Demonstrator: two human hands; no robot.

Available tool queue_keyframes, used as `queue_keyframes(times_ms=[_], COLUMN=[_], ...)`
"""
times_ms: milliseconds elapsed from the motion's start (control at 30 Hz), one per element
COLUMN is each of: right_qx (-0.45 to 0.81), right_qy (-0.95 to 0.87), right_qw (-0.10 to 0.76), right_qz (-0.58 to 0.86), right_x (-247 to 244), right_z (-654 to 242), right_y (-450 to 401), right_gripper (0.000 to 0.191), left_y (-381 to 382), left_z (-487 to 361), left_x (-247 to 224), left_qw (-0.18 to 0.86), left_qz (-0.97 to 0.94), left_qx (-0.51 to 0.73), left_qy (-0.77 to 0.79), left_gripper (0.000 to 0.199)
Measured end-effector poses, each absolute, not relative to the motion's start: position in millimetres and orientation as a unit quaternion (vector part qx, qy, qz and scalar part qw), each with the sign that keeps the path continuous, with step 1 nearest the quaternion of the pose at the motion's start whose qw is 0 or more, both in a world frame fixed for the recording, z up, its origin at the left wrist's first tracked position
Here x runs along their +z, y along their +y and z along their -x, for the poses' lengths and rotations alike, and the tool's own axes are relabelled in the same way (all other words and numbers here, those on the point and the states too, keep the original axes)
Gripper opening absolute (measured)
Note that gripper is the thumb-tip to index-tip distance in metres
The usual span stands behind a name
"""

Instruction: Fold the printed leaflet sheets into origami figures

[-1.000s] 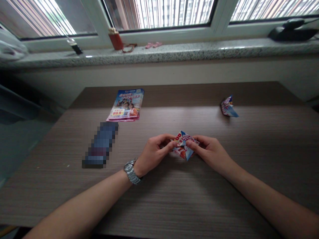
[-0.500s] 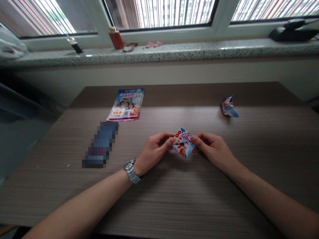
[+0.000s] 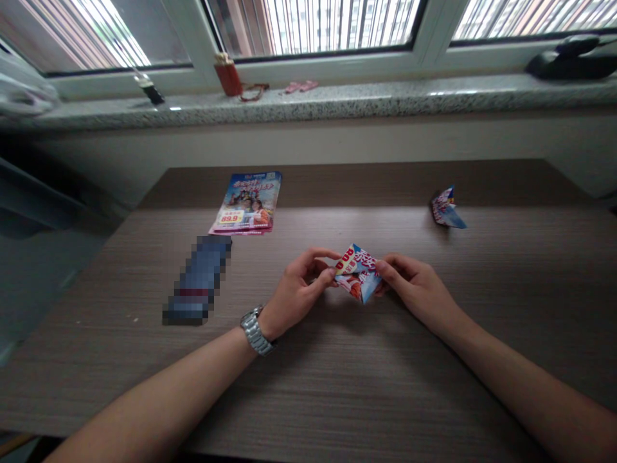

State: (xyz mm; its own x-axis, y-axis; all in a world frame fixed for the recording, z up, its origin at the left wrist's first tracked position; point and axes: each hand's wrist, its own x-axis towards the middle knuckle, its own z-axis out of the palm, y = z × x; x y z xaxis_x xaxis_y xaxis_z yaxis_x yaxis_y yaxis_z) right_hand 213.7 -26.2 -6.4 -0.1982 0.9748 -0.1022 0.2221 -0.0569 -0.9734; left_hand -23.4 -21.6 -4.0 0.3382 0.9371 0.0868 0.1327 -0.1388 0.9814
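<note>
A small folded paper flyer [image 3: 358, 275], printed in blue, red and yellow, is held just above the table between my two hands. My left hand [image 3: 303, 283], with a metal watch on its wrist, has thumb and index finger at the flyer's left corner, the other fingers curled beneath. At the right corner my right hand [image 3: 409, 280] pinches the paper, thumb on top and fingers behind. The flyer is a tilted, layered square; its underside is hidden.
A stack of similar flyers [image 3: 248, 202] lies at the back left of the wooden table [image 3: 308, 386]. In front of it is a pixelated phone-like object [image 3: 197, 280]. Another folded paper piece [image 3: 447, 209] stands at the back right. A red container [image 3: 228, 77] is on the windowsill.
The left thumb has slid off the flyer's face to its left edge. The flyer and right hand have shifted slightly right, and the whole view has moved a little too.
</note>
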Motion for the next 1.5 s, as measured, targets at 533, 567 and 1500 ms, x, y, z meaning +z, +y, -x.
queue_keyframes(times_ms=[533, 567, 1500], right_qx=[0.333, 0.309, 0.473], right_qy=[-0.773, -0.78, -0.66], right_qw=[0.342, 0.344, 0.317], right_qz=[0.417, 0.423, 0.49], right_x=[-4.0, -4.0, -9.4], right_z=[-224.6, -224.7, -219.2], right_y=[-26.5, -26.3, -27.8], right_gripper=[0.037, 0.033, 0.028], left_y=[-19.0, -19.5, -21.7], left_z=[25.2, 25.1, 25.1], left_x=[2.4, 3.2, -3.2], left_qw=[0.497, 0.496, 0.411], left_qz=[-0.619, -0.624, -0.699], left_qx=[0.403, 0.4, 0.35], left_qy=[0.455, 0.453, 0.469], left_gripper=[0.027, 0.028, 0.019])
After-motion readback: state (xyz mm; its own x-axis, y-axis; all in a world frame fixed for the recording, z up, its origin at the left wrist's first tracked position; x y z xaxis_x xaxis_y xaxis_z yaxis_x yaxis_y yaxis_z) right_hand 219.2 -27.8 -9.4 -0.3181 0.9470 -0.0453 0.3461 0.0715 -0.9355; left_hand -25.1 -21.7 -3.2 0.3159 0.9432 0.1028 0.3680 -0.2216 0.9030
